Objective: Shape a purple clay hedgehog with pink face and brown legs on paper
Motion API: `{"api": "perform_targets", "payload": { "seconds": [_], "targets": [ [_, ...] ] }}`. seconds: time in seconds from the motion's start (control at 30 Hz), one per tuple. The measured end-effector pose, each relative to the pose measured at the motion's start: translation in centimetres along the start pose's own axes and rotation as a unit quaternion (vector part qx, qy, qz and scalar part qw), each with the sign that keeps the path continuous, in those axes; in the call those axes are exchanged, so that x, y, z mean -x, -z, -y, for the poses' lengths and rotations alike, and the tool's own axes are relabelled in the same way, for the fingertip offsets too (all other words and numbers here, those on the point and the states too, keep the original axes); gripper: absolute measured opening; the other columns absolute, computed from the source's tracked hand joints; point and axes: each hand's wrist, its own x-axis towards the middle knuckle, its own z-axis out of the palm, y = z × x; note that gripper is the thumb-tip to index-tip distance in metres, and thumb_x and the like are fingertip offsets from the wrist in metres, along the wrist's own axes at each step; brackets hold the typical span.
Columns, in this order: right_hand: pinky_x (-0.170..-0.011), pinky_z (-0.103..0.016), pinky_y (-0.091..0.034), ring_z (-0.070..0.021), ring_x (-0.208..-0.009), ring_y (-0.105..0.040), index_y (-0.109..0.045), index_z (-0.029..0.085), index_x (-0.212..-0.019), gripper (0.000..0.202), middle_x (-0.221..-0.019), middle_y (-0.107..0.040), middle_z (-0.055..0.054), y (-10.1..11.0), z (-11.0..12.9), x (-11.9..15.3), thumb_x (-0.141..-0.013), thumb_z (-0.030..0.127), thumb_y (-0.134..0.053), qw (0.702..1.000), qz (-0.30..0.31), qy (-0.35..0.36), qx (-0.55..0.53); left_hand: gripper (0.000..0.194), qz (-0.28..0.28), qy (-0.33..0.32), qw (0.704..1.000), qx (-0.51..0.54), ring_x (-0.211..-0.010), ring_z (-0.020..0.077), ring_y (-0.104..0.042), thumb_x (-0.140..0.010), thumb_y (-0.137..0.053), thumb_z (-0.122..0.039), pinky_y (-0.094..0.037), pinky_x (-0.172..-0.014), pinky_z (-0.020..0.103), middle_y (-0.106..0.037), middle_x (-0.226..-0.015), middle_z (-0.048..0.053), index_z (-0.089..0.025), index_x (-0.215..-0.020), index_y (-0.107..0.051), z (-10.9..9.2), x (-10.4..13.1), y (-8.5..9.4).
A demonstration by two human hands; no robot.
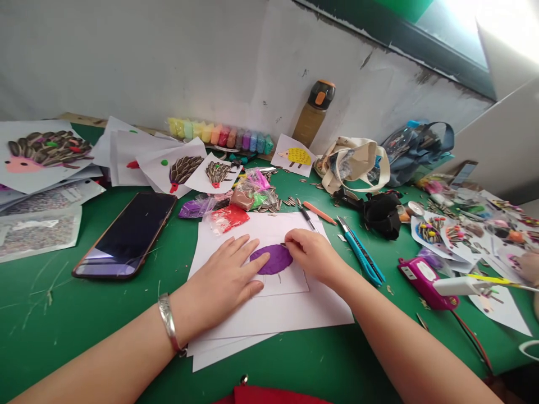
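An oval of purple modelling clay (pixel 275 261) lies flattened on a white sheet of paper (pixel 248 308), with a few short pencil lines below it. My left hand (pixel 229 278) is spread flat over the paper, one fingertip resting on the oval's left side. At the oval's upper right edge, the fingers of my right hand (pixel 314 255) are pinched on a sunflower seed (pixel 284 244), of which only a dark tip shows. Loose sunflower seeds (pixel 269 202) are heaped beyond the paper, beside a bag of red clay (pixel 229 217).
A phone (pixel 128 235) lies at left. A blue utility knife (pixel 360 252), an orange marker (pixel 319 213) and a magenta device (pixel 427 280) lie at right. Behind are hedgehog pictures (pixel 185 168), a bottle (pixel 314 115) and a cloth bag (pixel 353 163). Another person's hand (pixel 528 266) shows far right.
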Motion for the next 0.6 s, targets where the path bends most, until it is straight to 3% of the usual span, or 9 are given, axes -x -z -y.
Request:
{"api": "perform_targets", "payload": {
  "seconds": [0.23, 0.6],
  "targets": [
    [-0.065, -0.026, -0.036, -0.0139, -0.072, -0.054, -0.060, 0.022, -0.084, 0.016, -0.080, -0.063, 0.001, -0.21, -0.04, -0.45, -0.089, 0.013, -0.047, 0.999, 0.002, 0.049, -0.010, 0.045, -0.018, 0.002, 1.000, -0.001, -0.139, 0.0351, -0.038, -0.097, -0.049, -0.043, -0.032, -0.113, 0.053, -0.045, -0.150, 0.012, -0.026, -0.138, -0.053, 0.00, 0.11, -0.17],
    [-0.067, -0.026, -0.038, -0.0142, -0.075, -0.056, -0.062, 0.021, -0.085, 0.016, -0.082, -0.065, 0.000, -0.38, -0.15, -0.64, -0.091, 0.015, -0.048, 0.998, -0.005, 0.055, -0.031, 0.045, -0.018, 0.000, 1.000, -0.007, -0.139, 0.0346, -0.038, -0.097, -0.049, -0.043, -0.033, -0.112, 0.054, -0.044, -0.150, 0.012, -0.026, -0.138, -0.053, 0.03, 0.13, -0.24]
  ]
}}
